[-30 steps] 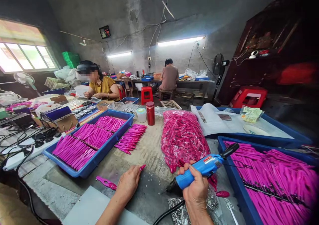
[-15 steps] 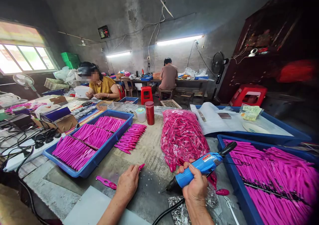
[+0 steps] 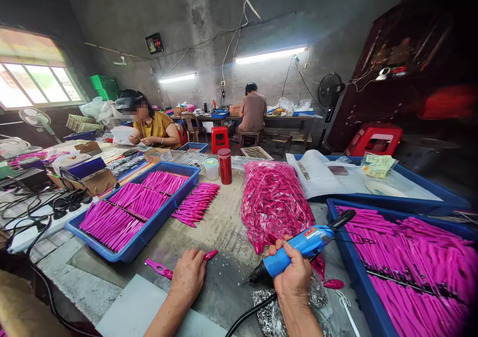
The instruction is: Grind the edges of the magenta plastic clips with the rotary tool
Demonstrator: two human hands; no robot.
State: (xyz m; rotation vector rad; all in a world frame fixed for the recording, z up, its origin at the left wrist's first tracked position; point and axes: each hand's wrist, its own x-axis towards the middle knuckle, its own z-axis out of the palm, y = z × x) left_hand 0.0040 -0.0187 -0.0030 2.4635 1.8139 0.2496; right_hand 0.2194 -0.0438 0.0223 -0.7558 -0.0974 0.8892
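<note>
My right hand (image 3: pixel 293 267) is wrapped round a blue electric screwdriver (image 3: pixel 295 252), its black tip pointing down and left, close above the tabletop. Low over the table, my left hand (image 3: pixel 188 272) has its fingers curled on a small dark pink plastic piece (image 3: pixel 210 254), whose tip sticks out past them. A longer magenta plastic piece (image 3: pixel 159 268) with an oval opening lies at the left side of that hand, its near end against or under the hand. Tiny metal rings or nuts (image 3: pixel 224 259) are scattered between my hands. Under the screwdriver lies a clear bag of small metal screws (image 3: pixel 265 307).
Blue trays of magenta pieces stand left (image 3: pixel 129 255) and right (image 3: pixel 345 265). A bulging clear bag of pink pieces (image 3: pixel 276 202) sits ahead, beside a red canister (image 3: pixel 224 166) and a row of assembled pieces (image 3: pixel 196 203). Two people sit farther back.
My left hand has shifted slightly left and its fingers lie lower, with more of the dark pink tip showing. The screwdriver stays almost where it was.
</note>
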